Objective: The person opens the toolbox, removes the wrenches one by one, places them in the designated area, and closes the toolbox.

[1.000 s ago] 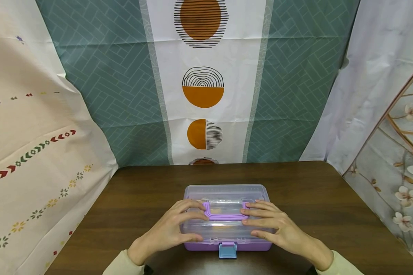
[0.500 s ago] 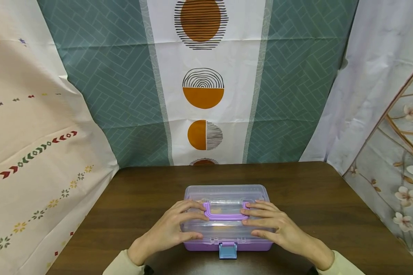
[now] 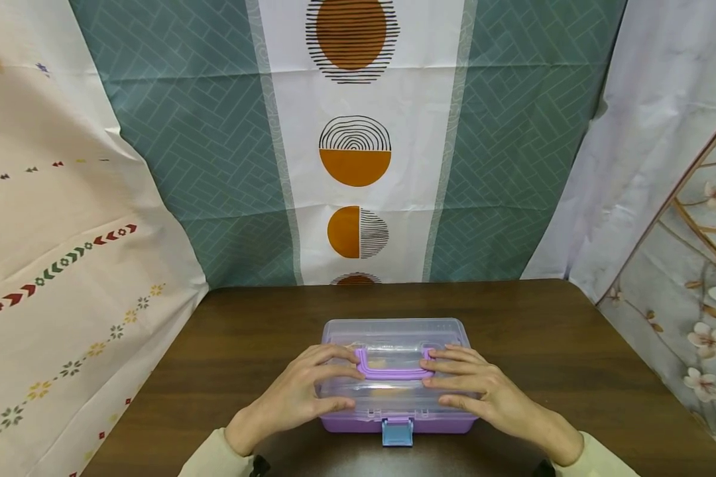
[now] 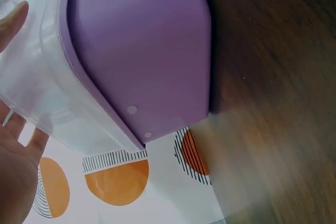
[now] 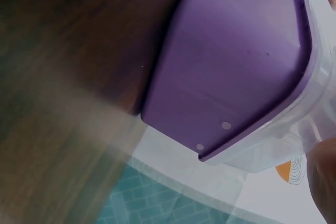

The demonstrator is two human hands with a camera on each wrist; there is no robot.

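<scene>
A storage box [image 3: 388, 405] with a clear lid and purple base sits near the front middle of the table in the head view. A purple carrying handle [image 3: 394, 374] lies folded on its lid, and a blue latch [image 3: 397, 433] hangs at the front. My left hand [image 3: 301, 391] rests on the lid's left part, fingertips by the handle's left end. My right hand [image 3: 489, 394] rests likewise on the right part, fingers spread. Both wrist views show the base's purple side walls [image 4: 142, 51] [image 5: 231, 66]; the contents are too blurred to tell.
The dark wooden table [image 3: 244, 331] extends around the box. Behind it hangs a green and white cloth [image 3: 358, 192] with orange circles. A cream patterned cloth [image 3: 65, 199] hangs at the left, a floral one [image 3: 692, 318] at the right.
The head view has shifted very slightly. Both hands and the box hold the same places relative to each other.
</scene>
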